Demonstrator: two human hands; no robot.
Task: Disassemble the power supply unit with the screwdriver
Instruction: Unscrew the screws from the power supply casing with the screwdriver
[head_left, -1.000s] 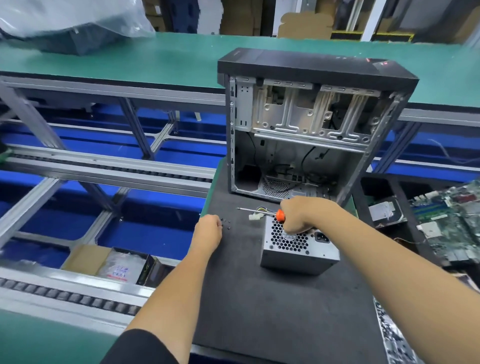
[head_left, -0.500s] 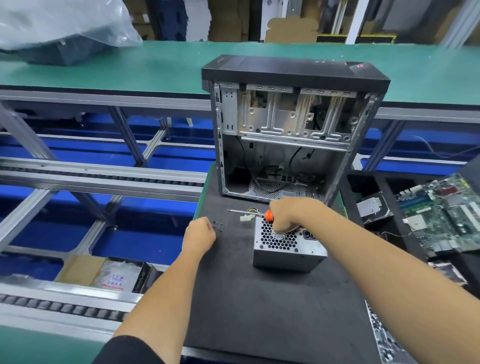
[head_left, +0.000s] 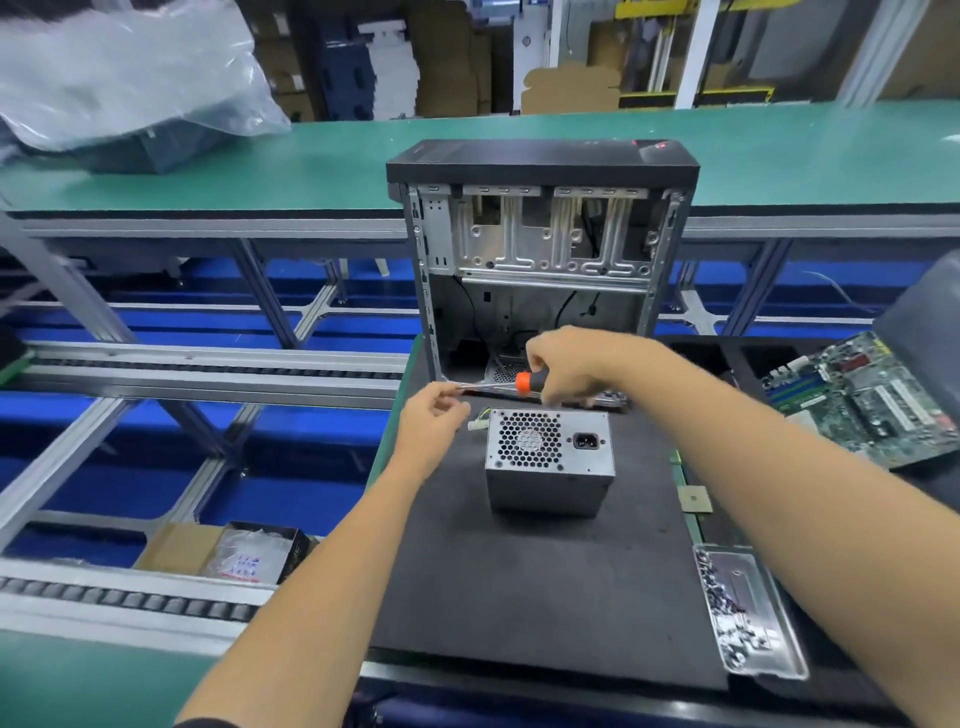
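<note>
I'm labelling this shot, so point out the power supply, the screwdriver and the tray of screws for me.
power supply (head_left: 548, 486): head view, on its bare front side wall.
screwdriver (head_left: 523, 383): head view, on the orange collar of its handle.
tray of screws (head_left: 779, 631): head view, on the tray's bare right side.

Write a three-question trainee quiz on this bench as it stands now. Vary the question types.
1. True or false: the screwdriver tip is in a screw on the power supply unit.
2. Which hand holds the orange-and-black handle? A) left hand B) right hand
3. Fill in: the power supply unit stands on the black ____.

Key
1. False; it is held in the air above the unit.
2. B
3. mat
</note>
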